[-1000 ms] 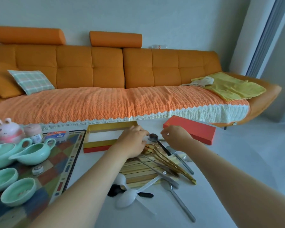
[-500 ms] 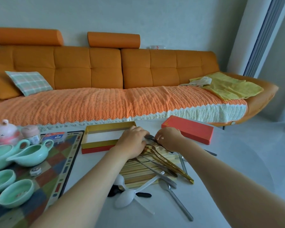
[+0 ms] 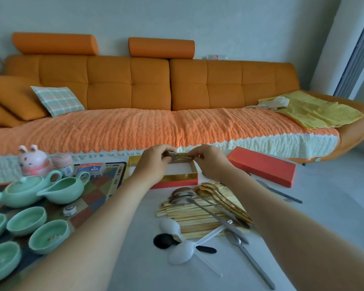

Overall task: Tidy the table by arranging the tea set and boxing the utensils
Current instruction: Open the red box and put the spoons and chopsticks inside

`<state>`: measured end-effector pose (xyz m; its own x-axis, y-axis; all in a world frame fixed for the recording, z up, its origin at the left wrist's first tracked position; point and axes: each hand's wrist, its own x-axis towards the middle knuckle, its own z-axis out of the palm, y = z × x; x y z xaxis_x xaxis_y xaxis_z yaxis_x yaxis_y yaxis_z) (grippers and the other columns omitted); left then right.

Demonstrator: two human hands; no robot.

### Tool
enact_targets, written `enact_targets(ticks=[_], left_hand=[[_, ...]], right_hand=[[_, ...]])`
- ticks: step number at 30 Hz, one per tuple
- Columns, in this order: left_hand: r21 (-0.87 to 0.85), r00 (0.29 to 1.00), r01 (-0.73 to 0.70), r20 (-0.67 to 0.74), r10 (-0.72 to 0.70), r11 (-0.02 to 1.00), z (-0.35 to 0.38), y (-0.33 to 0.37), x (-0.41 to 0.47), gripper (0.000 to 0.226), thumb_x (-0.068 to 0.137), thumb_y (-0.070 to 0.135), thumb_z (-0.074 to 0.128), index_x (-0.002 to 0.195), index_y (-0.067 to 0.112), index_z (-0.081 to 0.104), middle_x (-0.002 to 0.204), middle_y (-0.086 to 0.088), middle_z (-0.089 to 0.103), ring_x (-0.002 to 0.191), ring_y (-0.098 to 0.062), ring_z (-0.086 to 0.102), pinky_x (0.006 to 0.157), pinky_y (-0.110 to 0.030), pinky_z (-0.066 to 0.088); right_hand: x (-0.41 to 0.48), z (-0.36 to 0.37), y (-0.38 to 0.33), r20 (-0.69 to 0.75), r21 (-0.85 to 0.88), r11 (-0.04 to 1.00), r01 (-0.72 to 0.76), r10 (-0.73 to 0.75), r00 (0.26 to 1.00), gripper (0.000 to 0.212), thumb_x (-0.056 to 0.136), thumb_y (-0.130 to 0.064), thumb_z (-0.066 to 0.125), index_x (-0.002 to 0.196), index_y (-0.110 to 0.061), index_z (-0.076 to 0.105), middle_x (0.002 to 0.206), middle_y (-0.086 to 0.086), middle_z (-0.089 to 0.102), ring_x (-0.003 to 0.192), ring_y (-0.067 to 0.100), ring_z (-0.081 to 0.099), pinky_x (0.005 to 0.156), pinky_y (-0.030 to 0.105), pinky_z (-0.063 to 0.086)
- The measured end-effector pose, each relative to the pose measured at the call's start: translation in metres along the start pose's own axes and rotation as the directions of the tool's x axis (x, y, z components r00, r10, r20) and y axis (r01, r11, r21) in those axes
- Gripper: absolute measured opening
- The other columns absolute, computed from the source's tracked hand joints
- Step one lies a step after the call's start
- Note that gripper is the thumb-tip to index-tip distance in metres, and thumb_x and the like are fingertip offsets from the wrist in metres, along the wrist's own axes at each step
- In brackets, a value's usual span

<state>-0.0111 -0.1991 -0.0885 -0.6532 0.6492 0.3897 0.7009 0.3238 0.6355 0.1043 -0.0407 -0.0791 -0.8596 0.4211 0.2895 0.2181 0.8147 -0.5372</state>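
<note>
1. Both hands are raised over the open box (image 3: 178,177), which lies on the surface (image 3: 139,261) just beyond the heap of utensils. The left hand (image 3: 155,162) and the right hand (image 3: 209,159) each pinch one end of a small bundle of utensils (image 3: 180,156), held about level between them. Both hands are closed on it; how many pieces are in the bundle I cannot tell.

2. I judge that the step in hand is to lay this bundle into the box. To do it well, turn the bundle along the long side of the box before lowering, so that no end catches on the gold rim.

3. Lower both ends together. If one hand lets go first, the pieces may fan out and slide.

4. Put it against one wall of the box, so room stays for the rest.

5. Much remains: the gold spoons (image 3: 221,196), the silver spoons (image 3: 200,203), the wooden sticks (image 3: 189,215) under them, and the white spoon (image 3: 183,253) and black spoon (image 3: 166,241) nearer to the person.

6. The red lid (image 3: 261,165) lies to the right of the box, apart from it, ready for closing.

7. The green teapot (image 3: 23,189), the pitcher (image 3: 65,189) and the cups (image 3: 26,220) stand at the left on the patterned mat (image 3: 95,194), not in the way.
</note>
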Motion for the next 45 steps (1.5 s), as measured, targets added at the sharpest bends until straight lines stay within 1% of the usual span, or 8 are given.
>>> enact_targets(ticks=[6,9,13,19,24,27,34,45], left_hand=[[0.192,0.992,0.108,0.05,-0.119,0.975,-0.021,-0.04,-0.006,0.019,0.096,0.029,0.058,0.114,0.03,0.064,0.113,0.006,0.063,0.1,-0.018,0.058,0.083,-0.035,0.049],[0.396,0.976,0.097,0.141,-0.165,0.913,-0.024,-0.049,-0.011,0.031,0.098,0.04,0.051,0.124,0.028,0.064,0.133,-0.001,0.055,0.124,-0.025,0.048,0.101,-0.044,0.043],[0.355,0.956,0.067,0.246,-0.162,0.933,-0.025,-0.048,-0.016,0.037,0.101,0.04,0.044,0.132,0.028,0.06,0.141,-0.001,0.053,0.127,-0.024,0.048,0.104,-0.041,0.041],[0.399,0.887,0.065,0.396,-0.236,0.915,-0.025,-0.04,-0.023,0.037,0.1,0.042,0.042,0.129,0.03,0.061,0.128,-0.002,0.062,0.112,-0.023,0.057,0.098,-0.04,0.047],[0.448,0.969,-0.103,0.247,-0.012,0.888,-0.026,-0.018,-0.03,0.041,0.099,0.035,0.049,0.138,0.025,0.053,0.141,0.001,0.046,0.132,-0.02,0.038,0.107,-0.039,0.034],[0.414,0.973,-0.178,0.207,0.098,0.893,-0.021,0.0,-0.038,0.029,0.098,0.03,0.053,0.125,0.024,0.06,0.126,0.003,0.05,0.123,-0.017,0.043,0.097,-0.034,0.039],[0.309,0.95,-0.216,0.286,0.126,0.926,-0.004,0.021,-0.082,0.029,0.096,0.028,0.054,0.125,0.029,0.06,0.122,0.011,0.052,0.11,-0.014,0.053,0.079,-0.032,0.048],[0.176,0.955,-0.126,0.288,0.071,0.976,-0.003,0.026,-0.109,0.04,0.099,0.034,0.051,0.138,0.032,0.05,0.137,0.016,0.047,0.121,-0.01,0.049,0.096,-0.031,0.045]], right_hand=[[0.02,0.037,-0.018,0.041,-0.042,0.998,-0.043,0.045,0.998,0.039,0.094,-0.002,0.044,0.104,-0.023,0.076,0.088,0.001,0.067,0.057,0.012,0.051,0.05,0.018,0.037],[0.024,0.053,-0.024,0.089,-0.091,0.994,-0.068,0.076,0.993,0.035,0.095,-0.005,0.048,0.101,-0.022,0.077,0.084,-0.001,0.067,0.065,0.014,0.053,0.067,0.025,0.044],[0.025,0.057,-0.027,0.163,-0.127,0.989,-0.082,0.102,0.981,0.035,0.094,-0.008,0.048,0.101,-0.028,0.076,0.104,-0.008,0.072,0.093,0.014,0.061,0.098,0.034,0.047],[0.011,0.045,-0.036,0.33,-0.114,0.992,-0.059,0.094,0.939,0.036,0.095,-0.018,0.042,0.114,-0.03,0.071,0.094,-0.007,0.066,0.073,0.008,0.055,0.06,0.023,0.042],[-0.008,0.024,-0.039,0.202,-0.093,0.996,0.015,0.004,0.979,0.039,0.093,-0.013,0.046,0.122,-0.029,0.066,0.12,-0.004,0.062,0.083,0.014,0.065,0.075,0.021,0.049],[-0.019,0.014,-0.044,0.118,-0.063,0.996,0.063,-0.055,0.991,0.034,0.089,-0.01,0.047,0.108,-0.025,0.072,0.108,-0.006,0.067,0.097,0.012,0.063,0.082,0.022,0.05],[-0.068,-0.005,-0.029,0.264,-0.343,0.939,0.0,0.096,0.96,0.017,0.089,-0.033,0.05,0.091,-0.025,0.065,0.092,-0.004,0.066,0.079,0.012,0.061,0.07,0.029,0.055],[-0.094,0.0,-0.008,0.247,-0.541,0.839,-0.059,0.225,0.943,0.021,0.089,-0.022,0.051,0.098,-0.016,0.07,0.093,0.006,0.065,0.084,0.022,0.063,0.07,0.035,0.057]])
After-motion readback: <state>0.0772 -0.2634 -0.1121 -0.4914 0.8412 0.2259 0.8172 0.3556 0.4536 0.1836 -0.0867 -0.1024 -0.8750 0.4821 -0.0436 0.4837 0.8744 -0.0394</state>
